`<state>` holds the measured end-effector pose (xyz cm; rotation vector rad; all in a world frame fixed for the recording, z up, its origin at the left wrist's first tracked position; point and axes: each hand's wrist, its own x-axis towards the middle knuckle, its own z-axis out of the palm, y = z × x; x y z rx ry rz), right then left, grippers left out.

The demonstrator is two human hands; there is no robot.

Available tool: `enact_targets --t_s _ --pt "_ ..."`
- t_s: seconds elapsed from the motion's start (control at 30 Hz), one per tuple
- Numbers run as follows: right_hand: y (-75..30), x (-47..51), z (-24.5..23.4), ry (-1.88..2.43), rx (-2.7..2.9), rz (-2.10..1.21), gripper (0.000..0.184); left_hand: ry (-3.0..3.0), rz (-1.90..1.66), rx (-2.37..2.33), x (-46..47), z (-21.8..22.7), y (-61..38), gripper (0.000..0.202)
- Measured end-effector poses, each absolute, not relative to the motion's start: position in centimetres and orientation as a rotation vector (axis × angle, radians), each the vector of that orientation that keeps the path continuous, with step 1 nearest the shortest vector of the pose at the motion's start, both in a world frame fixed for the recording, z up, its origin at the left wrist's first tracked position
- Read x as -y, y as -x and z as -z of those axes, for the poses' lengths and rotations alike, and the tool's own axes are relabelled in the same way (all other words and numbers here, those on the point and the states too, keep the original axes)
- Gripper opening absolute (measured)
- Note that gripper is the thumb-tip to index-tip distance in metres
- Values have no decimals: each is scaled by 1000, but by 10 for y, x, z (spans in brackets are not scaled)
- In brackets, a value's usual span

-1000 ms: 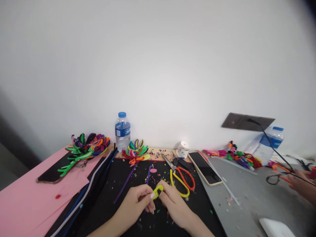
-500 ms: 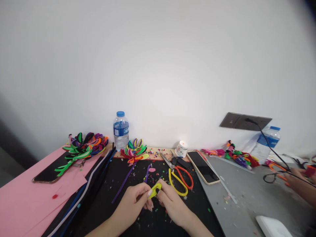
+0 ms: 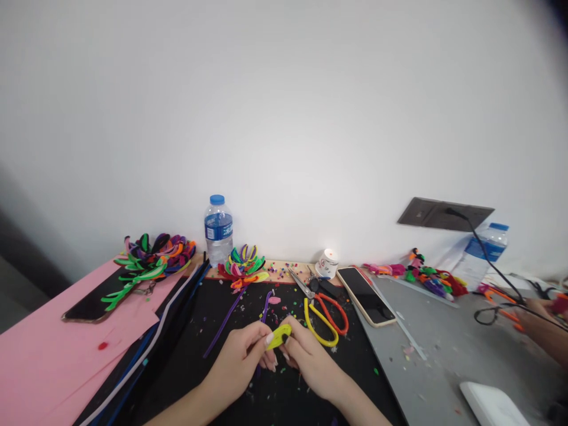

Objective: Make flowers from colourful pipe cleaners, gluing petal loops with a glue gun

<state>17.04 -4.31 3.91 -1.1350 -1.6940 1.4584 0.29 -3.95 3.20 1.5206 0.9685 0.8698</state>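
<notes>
Between my two hands is a small loop of yellow pipe cleaner (image 3: 278,337), bent flat like a petal. My left hand (image 3: 244,358) pinches its left end between thumb and fingers. My right hand (image 3: 306,355) closes on its right end, with a dark thumbnail against it. Just behind the hands lie purple pipe cleaners (image 3: 226,322) and a small pink piece (image 3: 274,300) on the black mat (image 3: 177,373). Scissors (image 3: 322,313) with one yellow and one red handle rest open beyond my right hand.
A water bottle (image 3: 218,231), a pipe-cleaner flower (image 3: 243,266) and a paper cup (image 3: 327,264) stand along the wall. Phones lie at left (image 3: 91,299) and right (image 3: 367,296). White strips run along the pink paper (image 3: 53,361). At far right, another person's hand (image 3: 539,322) works near a cable.
The yellow loop has turned slightly and looks flatter, its opening narrower. Both hands keep hold of it in nearly the same place. The view has shifted a little.
</notes>
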Motion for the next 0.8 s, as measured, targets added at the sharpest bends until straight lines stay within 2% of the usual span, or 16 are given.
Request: enact_targets --t_s 0.5,0.8 --pt "-171 38 -34 1124 1644 -1408 16 -1493 -780 -955 36 -28 -1 24" --pt "-170 38 -35 1161 1660 -1334 24 -1453 -751 -924 38 -27 -4 23"
